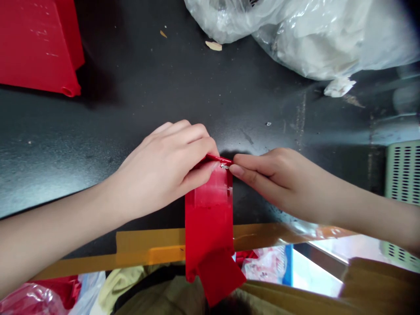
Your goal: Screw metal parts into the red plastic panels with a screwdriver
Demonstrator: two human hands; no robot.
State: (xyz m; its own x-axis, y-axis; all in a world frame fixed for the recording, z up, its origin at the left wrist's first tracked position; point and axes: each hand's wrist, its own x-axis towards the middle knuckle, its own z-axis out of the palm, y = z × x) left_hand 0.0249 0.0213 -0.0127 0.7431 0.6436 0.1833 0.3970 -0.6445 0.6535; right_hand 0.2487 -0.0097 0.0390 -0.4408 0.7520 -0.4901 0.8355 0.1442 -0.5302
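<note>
A long red plastic part stands upright at the near edge of the black table, its lower end hanging below the table edge. My left hand is closed around its top left side. My right hand pinches at the top right corner, fingertips pressed together beside a tiny silvery metal piece that sits there. Both hands meet at the top of the part.
A red plastic bin stands at the back left. A clear plastic bag with white contents lies at the back right. A pale green perforated basket is at the right edge. Yellow tape lines the table's front edge.
</note>
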